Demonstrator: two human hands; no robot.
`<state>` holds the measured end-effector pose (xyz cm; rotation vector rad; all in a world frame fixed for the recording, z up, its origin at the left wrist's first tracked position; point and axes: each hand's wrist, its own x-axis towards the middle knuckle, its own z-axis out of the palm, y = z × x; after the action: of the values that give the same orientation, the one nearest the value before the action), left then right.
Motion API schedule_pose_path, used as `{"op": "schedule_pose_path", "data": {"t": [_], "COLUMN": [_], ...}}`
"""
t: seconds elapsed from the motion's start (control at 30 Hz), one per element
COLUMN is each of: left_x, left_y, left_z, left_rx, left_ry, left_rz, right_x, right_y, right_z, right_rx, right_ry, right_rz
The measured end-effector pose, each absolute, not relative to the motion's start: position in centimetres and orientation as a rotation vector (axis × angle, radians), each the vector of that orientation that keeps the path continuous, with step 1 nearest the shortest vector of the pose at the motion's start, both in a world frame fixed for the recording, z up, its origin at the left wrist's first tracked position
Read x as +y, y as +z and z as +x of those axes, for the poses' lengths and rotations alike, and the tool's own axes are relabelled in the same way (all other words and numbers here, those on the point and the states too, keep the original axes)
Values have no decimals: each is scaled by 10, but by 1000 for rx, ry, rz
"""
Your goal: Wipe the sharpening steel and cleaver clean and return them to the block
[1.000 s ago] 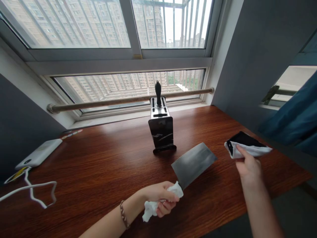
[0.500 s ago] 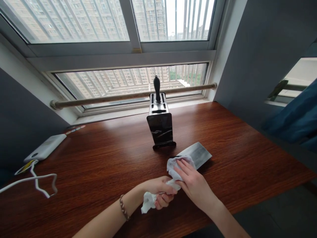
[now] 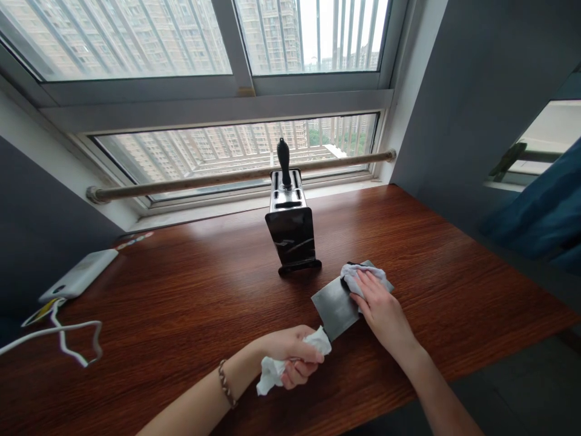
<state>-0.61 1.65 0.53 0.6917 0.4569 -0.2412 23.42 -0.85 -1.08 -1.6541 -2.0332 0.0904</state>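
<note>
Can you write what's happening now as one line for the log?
left hand: grips cleaver handle through tissue | right hand: presses cloth on blade

home | high-rise window (image 3: 236, 151) | wooden desk (image 3: 181, 290) | knife block (image 3: 290, 233)

Knife block (image 3: 291, 233) upright mid-table (image 3: 181, 290); power bank (image 3: 78, 276), white cable (image 3: 63, 336) far left; rail (image 3: 227, 178) along window.

We see a dark red-brown wooden table (image 3: 181, 303) running up to the window sill. On it, at about twelve o'clock, stands a black knife block (image 3: 292, 233). At nine o'clock lies a white power bank (image 3: 79, 275), with a white cable (image 3: 59, 339) looping at eight. A cleaver (image 3: 336, 306) lies flat at about three o'clock.
</note>
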Motion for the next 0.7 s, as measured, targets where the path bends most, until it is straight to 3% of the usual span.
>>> {"op": "schedule_pose_path", "data": {"t": [0.27,0.7], "left_x": [18,13], "left_y": [-2,6], "left_z": [-8,-5], "left_rx": [485,498], "left_ry": [-284,-194], "left_rz": [683,767], "right_x": [-42,5], "right_y": [11,-17], "right_z": [178,258], "right_rx": [-2223,-1981], "right_ry": [376,154], "right_rz": [-1301,-1552]}}
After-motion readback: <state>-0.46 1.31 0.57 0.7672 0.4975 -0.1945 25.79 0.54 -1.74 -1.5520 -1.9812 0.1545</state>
